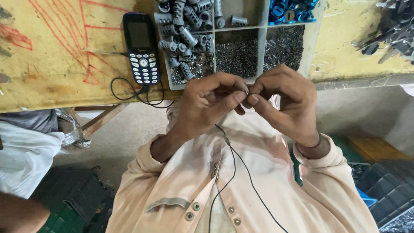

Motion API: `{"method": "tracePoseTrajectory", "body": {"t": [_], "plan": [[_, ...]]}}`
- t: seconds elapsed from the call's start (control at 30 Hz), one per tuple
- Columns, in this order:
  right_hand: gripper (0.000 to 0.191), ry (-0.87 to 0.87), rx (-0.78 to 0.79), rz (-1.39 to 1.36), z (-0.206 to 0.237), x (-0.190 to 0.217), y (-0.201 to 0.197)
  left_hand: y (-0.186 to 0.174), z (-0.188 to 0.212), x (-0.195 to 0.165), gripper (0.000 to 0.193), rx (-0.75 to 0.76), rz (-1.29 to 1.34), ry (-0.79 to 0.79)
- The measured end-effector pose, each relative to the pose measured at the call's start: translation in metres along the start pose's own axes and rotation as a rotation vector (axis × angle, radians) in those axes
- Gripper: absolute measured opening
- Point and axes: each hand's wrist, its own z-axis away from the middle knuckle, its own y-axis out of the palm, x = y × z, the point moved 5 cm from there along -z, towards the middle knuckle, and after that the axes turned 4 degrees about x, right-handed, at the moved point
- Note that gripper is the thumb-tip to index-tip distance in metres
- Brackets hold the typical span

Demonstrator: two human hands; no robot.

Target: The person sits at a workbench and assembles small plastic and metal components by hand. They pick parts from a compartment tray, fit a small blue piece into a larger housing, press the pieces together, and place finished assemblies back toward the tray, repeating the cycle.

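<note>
A small metal ring [245, 92] is pinched between the fingertips of left hand [211, 101] and right hand [286, 101], just below the compartment tray [314, 39].

Ahead of both hands [248, 101], the compartment tray [312, 41] of small metal parts blocks the bench edge. Left, a keypad phone [141, 47] and its black cable [129, 92] obstruct. Bare yellow benchtop [56, 64] beyond offers open passage.

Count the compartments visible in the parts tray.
6. Far row: grey ribbed parts, nearly empty one, blue parts. Near row: grey parts, two of small dark pins. More may lie out of frame.
</note>
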Motion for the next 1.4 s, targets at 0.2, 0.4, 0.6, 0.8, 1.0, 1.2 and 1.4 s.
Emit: {"method": "tracePoseTrajectory", "body": {"t": [0.2, 0.4, 0.6, 0.8, 1.0, 1.2, 1.4], "plan": [[0.009, 0.023, -0.057, -0.116, 0.009, -0.005, 0.013, 0.002, 0.002, -0.006, 0.014, -0.003, -0.137, 0.074], [0.021, -0.274, -0.212, 0.352, 0.028, -0.006, 0.019, 0.002, 0.004, -0.016, 0.012, 0.044, -0.437, 0.178], [0.024, -0.404, -0.022, 0.319, 0.032, -0.015, 0.021, -0.004, 0.001, -0.005, 0.014, 0.159, -0.375, -0.02], [0.026, -0.047, 0.086, -0.194, 0.024, -0.016, -0.004, -0.005, 0.002, -0.003, 0.012, 0.154, -0.212, -0.063], [0.018, 0.033, -0.454, -0.031, 0.006, -0.009, -0.065, -0.021, -0.01, -0.005, 0.011, -0.012, -0.204, 0.02], [0.011, -0.225, -0.06, 0.645, -0.028, 0.027, -0.062, -0.023, -0.009, -0.005, 0.014, 0.056, -0.26, 0.099], [0.011, -0.542, 0.071, 1.155, -0.086, 0.049, -0.034, -0.023, -0.012, -0.004, 0.011, 0.077, -0.267, 0.118]]}}
